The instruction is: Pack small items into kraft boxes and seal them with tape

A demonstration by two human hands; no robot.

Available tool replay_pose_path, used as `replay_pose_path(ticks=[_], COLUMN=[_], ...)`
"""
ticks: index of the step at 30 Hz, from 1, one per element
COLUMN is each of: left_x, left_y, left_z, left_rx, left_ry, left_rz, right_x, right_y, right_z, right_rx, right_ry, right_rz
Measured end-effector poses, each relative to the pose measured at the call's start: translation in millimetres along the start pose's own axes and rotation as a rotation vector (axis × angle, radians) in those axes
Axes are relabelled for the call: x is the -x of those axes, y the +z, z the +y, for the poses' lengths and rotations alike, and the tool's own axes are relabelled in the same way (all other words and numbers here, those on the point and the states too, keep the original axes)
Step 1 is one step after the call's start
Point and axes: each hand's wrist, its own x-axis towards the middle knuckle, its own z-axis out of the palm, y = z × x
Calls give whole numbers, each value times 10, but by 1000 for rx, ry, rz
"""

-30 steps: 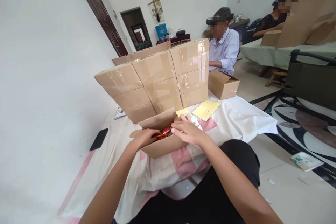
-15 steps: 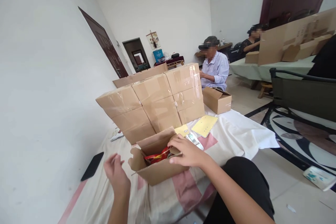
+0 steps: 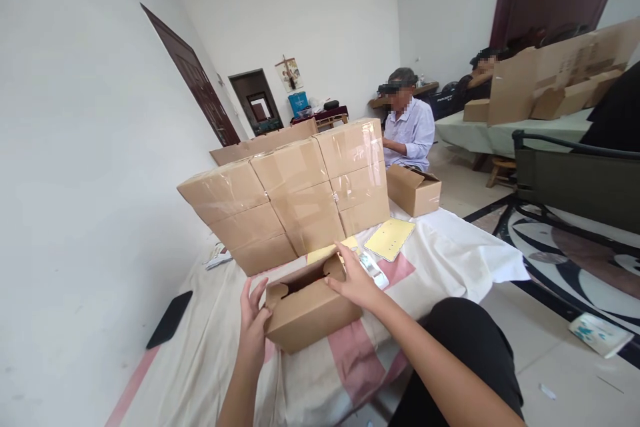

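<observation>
An open cardboard box [image 3: 315,323] sits in front of me on the cloth-covered table, its end flaps bent inward. My left hand [image 3: 255,317] grips the left end of it, thumb at the near corner and fingers round the outside. At the other end, my right hand [image 3: 357,280] presses the right flap, with the thumb over the near edge and the fingers toward the far corner. Only a sliver of red shows inside; most of the contents are hidden. Just beyond my right hand lies a roll of tape [image 3: 373,270].
Taped cartons [image 3: 300,193] form a wall behind the box. A yellow card [image 3: 390,239] lies right of them, near another carton [image 3: 414,190]. A black phone [image 3: 170,319] rests at left. A person [image 3: 410,123] in a light shirt sits beyond; another sits farther right.
My left hand came out of the box, swung left, then returned to its left end. The end flaps are now folded in, and the red contents are mostly covered. The camera view tilted up.
</observation>
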Motion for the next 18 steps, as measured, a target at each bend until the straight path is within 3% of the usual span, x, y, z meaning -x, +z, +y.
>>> replay_pose_path(ticks=[5,9,11,14,16,18], left_x=[-34,172,320,425,350,186], left_y=[-94,73,254,439,407,264], left_z=[161,493,622,675,633,577], left_rx=[-200,-716,-901,-974,-978,-989], left_ry=[88,267,387,483,489,463], left_rz=[-114,-244,-254,-253,-295,-323], right_x=[-12,-6,-75,-298,-464,-574], right_y=[-79,-91,-109,-197,-291,-400], right_z=[-58,-36,-6,46,98,181], right_rx=[136,136,57,-119,-225,-341], right_ry=[-104,-114,-132,-109,-46,60], right_rz=[-25,-82,-116,-209,-280,-264])
